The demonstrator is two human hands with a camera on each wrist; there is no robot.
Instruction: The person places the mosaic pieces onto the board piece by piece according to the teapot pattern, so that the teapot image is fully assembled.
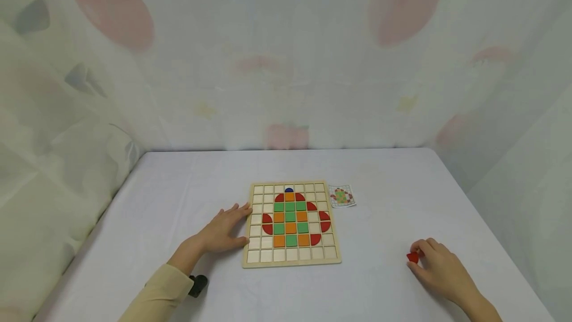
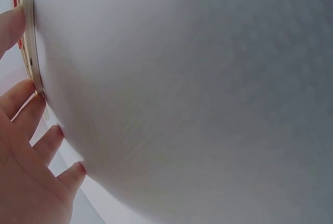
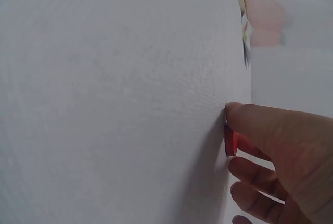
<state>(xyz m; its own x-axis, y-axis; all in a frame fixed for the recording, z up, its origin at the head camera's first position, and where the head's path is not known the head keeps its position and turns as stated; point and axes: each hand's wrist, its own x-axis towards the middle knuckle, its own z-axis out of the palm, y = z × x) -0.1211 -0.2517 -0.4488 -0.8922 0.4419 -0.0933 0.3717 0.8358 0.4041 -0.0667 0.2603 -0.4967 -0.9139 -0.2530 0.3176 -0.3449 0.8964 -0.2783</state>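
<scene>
A wooden grid board [image 1: 290,264] lies flat on the table. Red quarter-circle, orange and green square tiles, and a blue half-round tile at the top, form a teapot-like pattern on it. My left hand [image 1: 223,230] has its fingers spread, with fingertips and thumb against the board's left edge; the left wrist view shows these fingers [image 2: 23,112] by the rim. Well right of the board, my right hand [image 1: 442,270] pinches a red tile [image 1: 412,258] between thumb and fingers at the tabletop. In the right wrist view that red tile [image 3: 230,141] is partly hidden by the thumb.
A small printed card [image 1: 341,196] with a similar coloured pattern lies beside the board's upper right corner. A white cloth covers the table [image 1: 380,173]. Patterned curtains [image 1: 286,88] hang behind and at both sides. A black device [image 1: 198,286] sits at the left wrist.
</scene>
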